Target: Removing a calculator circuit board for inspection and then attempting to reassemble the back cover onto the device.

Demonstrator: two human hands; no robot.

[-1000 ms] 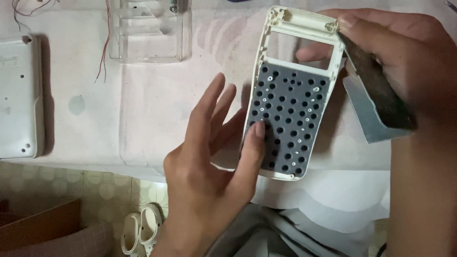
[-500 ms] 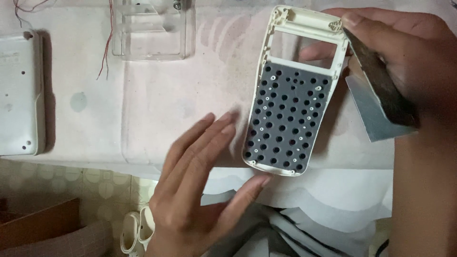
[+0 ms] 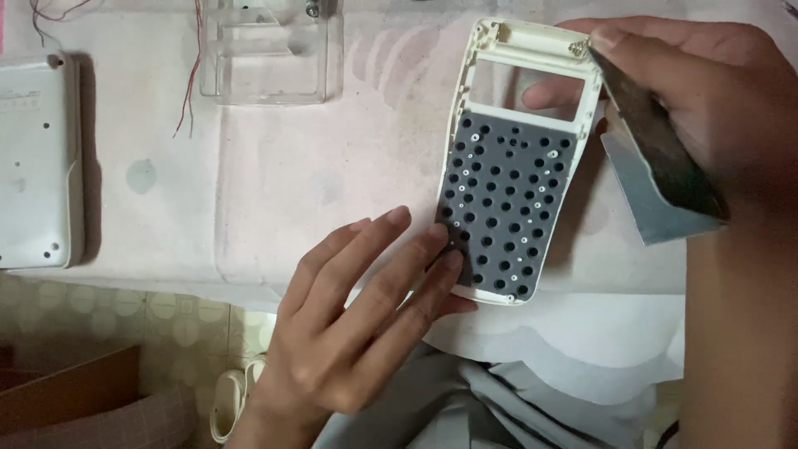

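Here left hand (image 3: 349,333) flat, fingers splayed, touching white calculator shell (image 3: 515,166); right hand (image 3: 706,108) pinching its top.

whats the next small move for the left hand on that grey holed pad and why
Probably curl the left hand fingertips under the grey holed pad at its lower left corner and lift. They already rest on that edge, and the right hand steadies the white shell at the top.

A table (image 3: 274,191) covered with a pale patterned cloth carries the things. On it lie a white calculator shell (image 3: 515,166) with a dotted grey pad, a clear plastic box (image 3: 270,54) at the far edge, thin red wires (image 3: 193,83) beside it, and a white back cover (image 3: 37,158) at the left.
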